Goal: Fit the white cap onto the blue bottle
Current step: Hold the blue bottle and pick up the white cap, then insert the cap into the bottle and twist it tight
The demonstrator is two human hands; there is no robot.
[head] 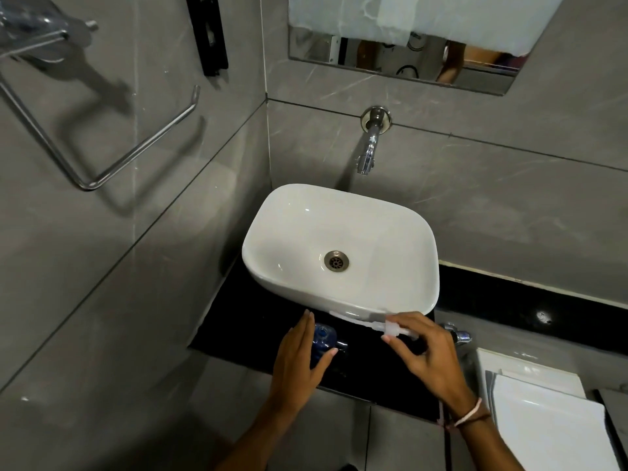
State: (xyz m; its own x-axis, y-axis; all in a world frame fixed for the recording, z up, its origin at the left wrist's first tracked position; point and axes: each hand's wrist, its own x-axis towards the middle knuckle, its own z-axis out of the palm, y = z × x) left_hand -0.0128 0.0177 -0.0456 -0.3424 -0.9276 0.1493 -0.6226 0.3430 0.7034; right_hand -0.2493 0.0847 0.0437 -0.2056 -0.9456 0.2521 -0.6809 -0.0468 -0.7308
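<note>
My left hand (299,358) wraps around a blue bottle (322,339) that stands on the black counter, its open mouth facing up between thumb and fingers. My right hand (424,351) holds the white cap (394,328), a pump top with a thin clear tube trailing left toward the basin's front edge. The cap lies roughly level, to the right of the bottle and apart from it. Most of the bottle's body is hidden by my left hand.
A white basin (401,229) sits on the black counter (238,311) just behind the hands, with a chrome tap (368,147) on the grey wall above. A chrome valve (458,334) and a white toilet lid (550,419) are at the right. A towel bar (136,147) hangs left.
</note>
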